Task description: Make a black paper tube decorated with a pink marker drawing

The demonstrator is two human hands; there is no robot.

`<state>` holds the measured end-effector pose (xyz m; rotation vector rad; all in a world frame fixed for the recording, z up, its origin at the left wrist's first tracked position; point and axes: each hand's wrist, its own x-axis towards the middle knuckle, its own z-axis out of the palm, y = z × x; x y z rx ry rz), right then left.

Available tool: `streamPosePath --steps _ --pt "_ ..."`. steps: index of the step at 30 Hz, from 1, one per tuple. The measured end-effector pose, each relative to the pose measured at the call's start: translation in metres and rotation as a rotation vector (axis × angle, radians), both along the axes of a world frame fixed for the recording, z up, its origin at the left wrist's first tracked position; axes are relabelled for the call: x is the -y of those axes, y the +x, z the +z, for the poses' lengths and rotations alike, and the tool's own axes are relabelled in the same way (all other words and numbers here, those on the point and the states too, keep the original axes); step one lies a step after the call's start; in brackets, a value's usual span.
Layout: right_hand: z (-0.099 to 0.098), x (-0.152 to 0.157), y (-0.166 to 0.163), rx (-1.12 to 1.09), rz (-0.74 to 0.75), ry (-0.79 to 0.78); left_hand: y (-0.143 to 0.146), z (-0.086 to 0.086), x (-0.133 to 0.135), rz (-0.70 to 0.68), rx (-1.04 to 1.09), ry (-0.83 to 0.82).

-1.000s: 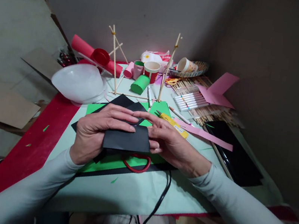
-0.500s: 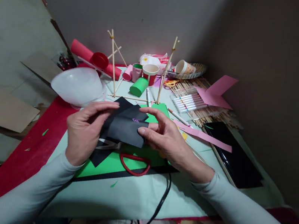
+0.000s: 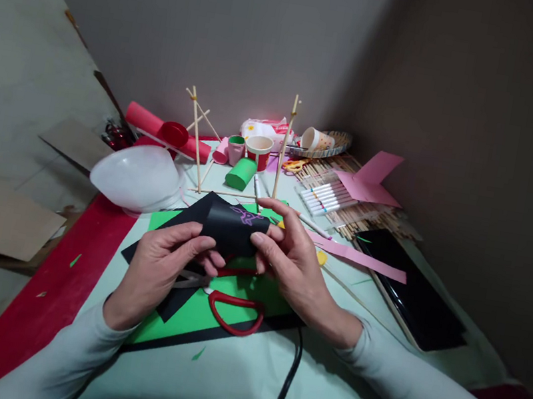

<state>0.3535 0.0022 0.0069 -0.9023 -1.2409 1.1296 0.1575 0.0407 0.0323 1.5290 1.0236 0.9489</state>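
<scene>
Both my hands hold a piece of black paper curled into a rough tube above the table, with a small purple drawing on its upper side. My left hand pinches its left end between thumb and fingers. My right hand grips the right end, fingers curved over the top. Under my hands lie red-handled scissors on a green sheet and another flat black sheet.
A white plastic dome sits at the left by a red sheet. Behind stand a wooden stick frame, cups, a green roll, markers, pink paper. A black phone lies at the right; a black cable hangs off the front edge.
The black paper was pressed flat under both hands; it has been lifted and curled into a tube, showing the purple drawing. The view has tipped down slightly.
</scene>
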Motion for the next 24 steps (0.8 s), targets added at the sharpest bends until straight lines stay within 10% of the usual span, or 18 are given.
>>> streamPosePath --steps 9,16,24 --pt "-0.007 -0.007 0.012 0.532 -0.207 0.163 -0.018 -0.005 -0.012 -0.068 -0.386 1.236" --pt "0.018 0.004 0.011 0.981 -0.311 0.796 -0.015 -0.003 -0.005 -0.154 -0.523 1.316" --pt "0.018 0.005 0.010 0.990 -0.218 0.772 -0.010 0.000 0.001 -0.230 -0.402 1.247"
